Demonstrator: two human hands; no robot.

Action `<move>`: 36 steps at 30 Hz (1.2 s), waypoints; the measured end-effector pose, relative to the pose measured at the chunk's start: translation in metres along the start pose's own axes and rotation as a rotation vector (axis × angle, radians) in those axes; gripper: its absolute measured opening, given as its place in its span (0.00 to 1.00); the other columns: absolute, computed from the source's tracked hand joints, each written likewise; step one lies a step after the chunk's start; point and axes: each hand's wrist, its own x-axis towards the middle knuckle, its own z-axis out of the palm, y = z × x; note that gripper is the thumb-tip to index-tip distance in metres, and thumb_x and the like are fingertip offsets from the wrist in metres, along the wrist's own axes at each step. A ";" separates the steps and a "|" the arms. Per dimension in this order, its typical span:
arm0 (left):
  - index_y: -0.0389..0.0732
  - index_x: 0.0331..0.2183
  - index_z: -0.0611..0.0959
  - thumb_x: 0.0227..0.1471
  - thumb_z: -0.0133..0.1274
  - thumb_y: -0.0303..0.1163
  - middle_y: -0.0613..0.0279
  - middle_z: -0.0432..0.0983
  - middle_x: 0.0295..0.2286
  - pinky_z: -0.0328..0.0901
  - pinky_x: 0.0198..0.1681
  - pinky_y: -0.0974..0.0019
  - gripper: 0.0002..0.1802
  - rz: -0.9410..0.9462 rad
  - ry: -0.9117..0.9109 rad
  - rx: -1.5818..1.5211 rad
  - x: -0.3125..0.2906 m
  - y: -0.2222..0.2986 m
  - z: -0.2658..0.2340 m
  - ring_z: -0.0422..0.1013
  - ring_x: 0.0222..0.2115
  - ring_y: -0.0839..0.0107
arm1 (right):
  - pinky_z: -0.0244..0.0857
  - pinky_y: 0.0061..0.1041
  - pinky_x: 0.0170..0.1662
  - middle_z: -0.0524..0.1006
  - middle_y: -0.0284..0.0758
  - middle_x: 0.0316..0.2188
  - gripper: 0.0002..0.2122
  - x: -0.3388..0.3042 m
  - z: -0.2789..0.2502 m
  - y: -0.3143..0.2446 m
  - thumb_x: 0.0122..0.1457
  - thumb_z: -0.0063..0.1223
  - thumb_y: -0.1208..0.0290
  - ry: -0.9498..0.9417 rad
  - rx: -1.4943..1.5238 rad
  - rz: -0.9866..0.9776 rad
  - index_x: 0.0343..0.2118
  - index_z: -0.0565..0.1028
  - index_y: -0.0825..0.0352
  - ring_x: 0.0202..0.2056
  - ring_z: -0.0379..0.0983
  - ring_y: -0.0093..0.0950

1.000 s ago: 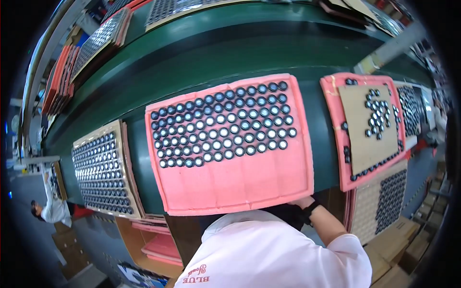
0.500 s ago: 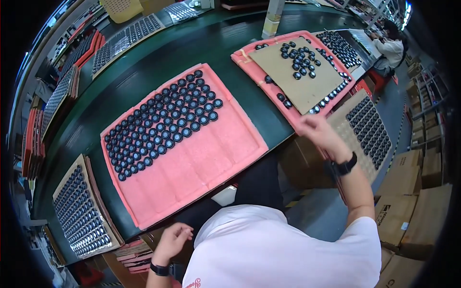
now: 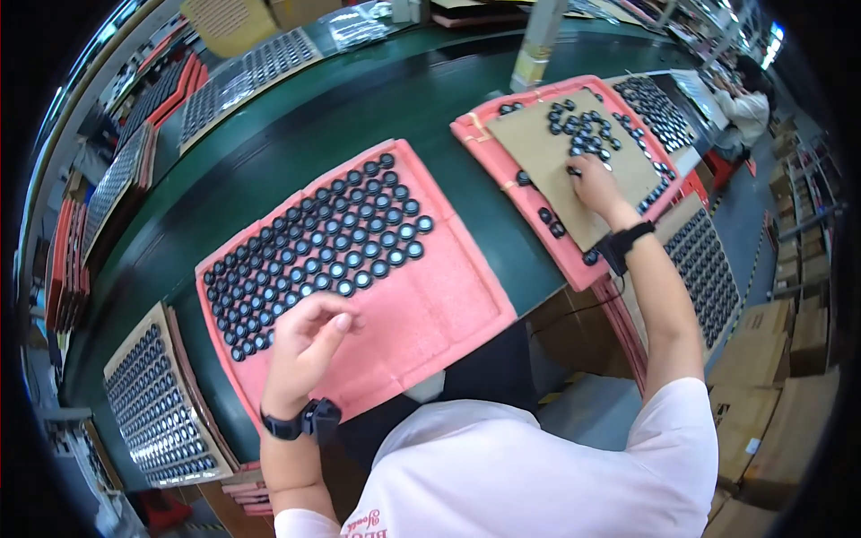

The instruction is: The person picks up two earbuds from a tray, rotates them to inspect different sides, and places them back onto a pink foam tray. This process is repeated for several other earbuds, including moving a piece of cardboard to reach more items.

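My right hand (image 3: 596, 186) pinches a small round black part (image 3: 574, 170) at its fingertips, above a brown cardboard sheet (image 3: 529, 148). Loose round parts of the same sort lie in a cluster (image 3: 587, 134) just past the fingers. That sheet rests on a pink foam tray (image 3: 578, 271), and more parts show around its edges. My left hand (image 3: 309, 341) hovers over the near side of another pink foam tray (image 3: 430, 336). Its fingers are loosely bent, the thumb apart, and nothing shows in them. Black parts with grey-blue tops (image 3: 314, 242) stand in slanting rows on this tray's far side.
Both trays sit on a green work surface (image 3: 448, 99). A cardboard-backed panel of parts (image 3: 161, 403) leans at left; another (image 3: 695, 269) is beyond my right forearm. A post (image 3: 538, 49) rises behind the right tray. A seated person (image 3: 744, 103) works at far right, near cardboard boxes (image 3: 753, 350).
My right hand has reached forward from the right tray's near edge onto the cardboard sheet and taken a part. My left hand has risen from beside my body to over the left tray.
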 end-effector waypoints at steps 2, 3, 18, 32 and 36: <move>0.32 0.35 0.79 0.53 0.50 0.21 0.60 0.76 0.31 0.67 0.38 0.72 0.06 0.015 0.035 0.093 0.008 -0.006 -0.003 0.73 0.32 0.75 | 0.65 0.35 0.48 0.73 0.45 0.39 0.16 -0.002 -0.007 -0.012 0.52 0.48 0.77 -0.036 -0.036 0.002 0.45 0.74 0.64 0.43 0.69 0.42; 0.32 0.34 0.79 0.53 0.50 0.21 0.60 0.76 0.31 0.68 0.37 0.73 0.06 0.051 0.029 0.183 0.013 -0.008 -0.006 0.73 0.31 0.75 | 0.65 0.35 0.48 0.73 0.45 0.39 0.16 -0.003 -0.017 -0.027 0.52 0.48 0.77 -0.050 -0.024 -0.019 0.45 0.74 0.64 0.43 0.69 0.42; 0.35 0.34 0.81 0.45 0.60 0.24 0.58 0.75 0.35 0.66 0.38 0.68 0.11 0.528 0.395 0.205 0.007 -0.042 -0.034 0.71 0.34 0.69 | 0.69 0.29 0.47 0.74 0.40 0.42 0.13 -0.032 0.001 -0.365 0.59 0.52 0.70 -1.035 2.119 -0.002 0.44 0.69 0.70 0.45 0.72 0.29; 0.40 0.33 0.82 0.38 0.65 0.27 0.62 0.74 0.32 0.61 0.32 0.67 0.15 0.600 0.322 0.482 0.008 -0.066 -0.048 0.69 0.29 0.68 | 0.63 0.30 0.53 0.75 0.39 0.41 0.13 -0.045 0.064 -0.371 0.57 0.56 0.71 -1.226 2.359 0.047 0.41 0.68 0.70 0.47 0.72 0.31; 0.40 0.32 0.83 0.38 0.64 0.26 0.61 0.74 0.32 0.61 0.32 0.66 0.13 0.586 0.331 0.507 0.008 -0.066 -0.045 0.69 0.29 0.67 | 0.63 0.28 0.51 0.75 0.37 0.40 0.13 -0.042 0.060 -0.368 0.58 0.56 0.71 -1.267 2.378 0.017 0.42 0.67 0.70 0.44 0.72 0.28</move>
